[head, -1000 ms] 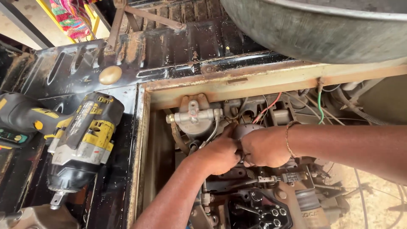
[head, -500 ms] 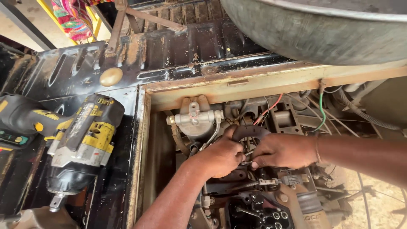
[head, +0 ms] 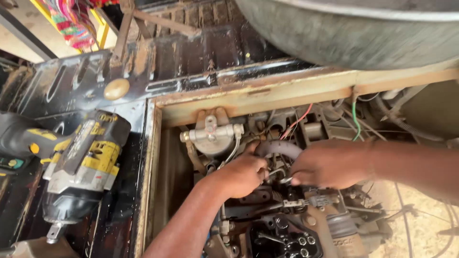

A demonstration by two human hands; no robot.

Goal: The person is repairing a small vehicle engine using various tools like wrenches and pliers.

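Both hands meet on the grey hose [head: 279,148], which arches crosswise just right of the fuel filter [head: 213,136]. Left hand [head: 241,174] pinches its near end with curled fingers. Right hand [head: 330,165] closes fingertips on a small clip below it.

Yellow-and-black impact wrench [head: 79,169] on dark metal floor panel [head: 158,67]; grey tyre [head: 349,33] above, colourful cloth [head: 71,21] top-left

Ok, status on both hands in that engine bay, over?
Left hand and right hand both at the grey hose, grip hidden. Wires crowd close behind. Impact wrench lies unused on the black panel.
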